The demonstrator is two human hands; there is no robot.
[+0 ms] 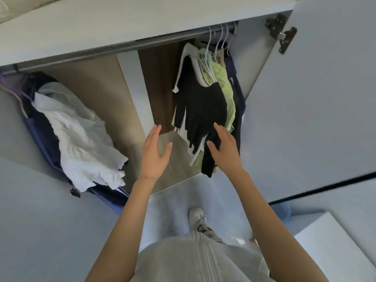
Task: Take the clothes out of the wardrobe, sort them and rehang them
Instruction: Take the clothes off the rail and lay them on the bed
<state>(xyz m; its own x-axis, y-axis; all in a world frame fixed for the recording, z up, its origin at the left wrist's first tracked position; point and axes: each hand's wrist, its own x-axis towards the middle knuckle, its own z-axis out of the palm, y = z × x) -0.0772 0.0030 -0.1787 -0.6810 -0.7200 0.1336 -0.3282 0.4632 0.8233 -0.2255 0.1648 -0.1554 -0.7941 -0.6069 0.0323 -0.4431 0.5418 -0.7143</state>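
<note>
The wardrobe stands open in front of me with a metal rail (126, 46) across its top. At the right end several white hangers (215, 37) carry a black garment (200, 110), a light green garment (226, 86) and a dark navy one (237, 92). At the left end hang a white crumpled garment (81, 135) and a dark blue one (43, 139). My left hand (153, 153) is open, held in front of the bare middle section. My right hand (224, 149) is open too, its fingers just in front of the black garment's lower edge, holding nothing.
The right wardrobe door (317, 88) is swung open beside my right arm, with a metal hinge (281, 32) near its top. A white shelf (142, 19) runs above the rail. My white shoe (197, 217) stands on the pale floor. A white box corner (333, 245) sits at lower right.
</note>
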